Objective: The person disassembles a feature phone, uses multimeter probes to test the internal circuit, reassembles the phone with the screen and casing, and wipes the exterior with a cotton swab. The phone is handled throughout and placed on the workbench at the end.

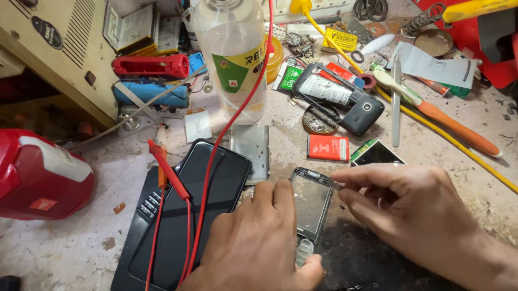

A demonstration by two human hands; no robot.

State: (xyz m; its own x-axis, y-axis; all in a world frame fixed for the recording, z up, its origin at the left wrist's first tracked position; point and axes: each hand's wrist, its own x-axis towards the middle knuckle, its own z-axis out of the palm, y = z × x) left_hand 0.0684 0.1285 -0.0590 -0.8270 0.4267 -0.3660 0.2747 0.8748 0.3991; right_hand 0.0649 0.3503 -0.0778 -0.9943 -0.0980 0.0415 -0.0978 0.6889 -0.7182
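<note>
Fingers [277,192] of two hands on one phone frame [310,205], one bottle [232,51]

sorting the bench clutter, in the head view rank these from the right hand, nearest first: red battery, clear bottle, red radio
From the right hand:
1. red battery, just up and left of the fingers, on the bench.
2. clear bottle, farther back, upright at top centre.
3. red radio, far left edge, beyond the left hand.
</note>
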